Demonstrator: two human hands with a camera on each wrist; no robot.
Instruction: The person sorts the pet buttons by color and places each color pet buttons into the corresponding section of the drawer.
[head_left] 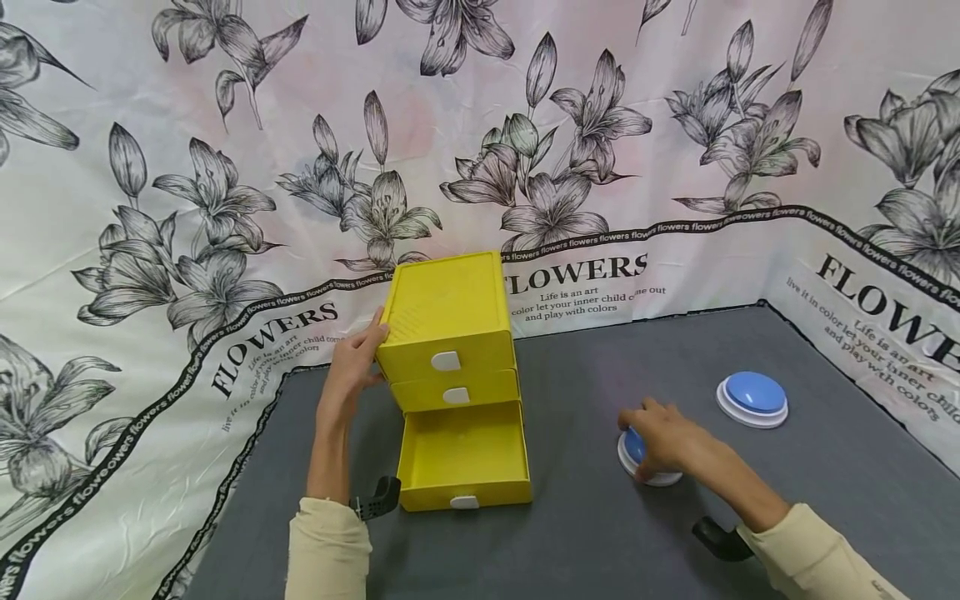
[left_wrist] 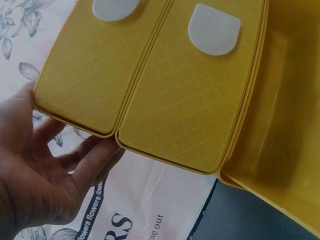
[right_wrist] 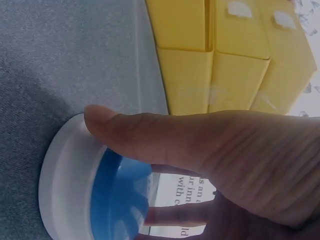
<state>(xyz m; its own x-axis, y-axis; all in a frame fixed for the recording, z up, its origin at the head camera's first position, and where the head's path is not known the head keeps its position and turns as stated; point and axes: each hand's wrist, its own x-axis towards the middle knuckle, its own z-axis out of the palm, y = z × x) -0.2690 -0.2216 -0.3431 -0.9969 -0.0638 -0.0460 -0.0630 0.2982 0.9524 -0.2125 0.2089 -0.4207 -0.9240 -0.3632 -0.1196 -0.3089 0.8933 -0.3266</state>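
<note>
In the head view a yellow drawer unit [head_left: 448, 308] of stacked drawers with white tabs stands left of centre. Its bottom drawer [head_left: 465, 450] is pulled out, and the part inside that shows is bare. My left hand [head_left: 356, 358] rests against the unit's left side near the top; the left wrist view shows its fingers [left_wrist: 95, 160] along the side wall. On the right, my right hand [head_left: 667, 437] grips a blue-and-white push button [right_wrist: 117, 195] from above. Its thumb [right_wrist: 107, 122] lies on the white base, and the other fingers are partly hidden behind the blue dome.
A second blue-and-white push button [head_left: 753, 398] sits farther back to the right on the dark grey table [head_left: 585, 542]. White cloth [head_left: 577, 287] printed with flowers and lettering hangs behind and along both sides.
</note>
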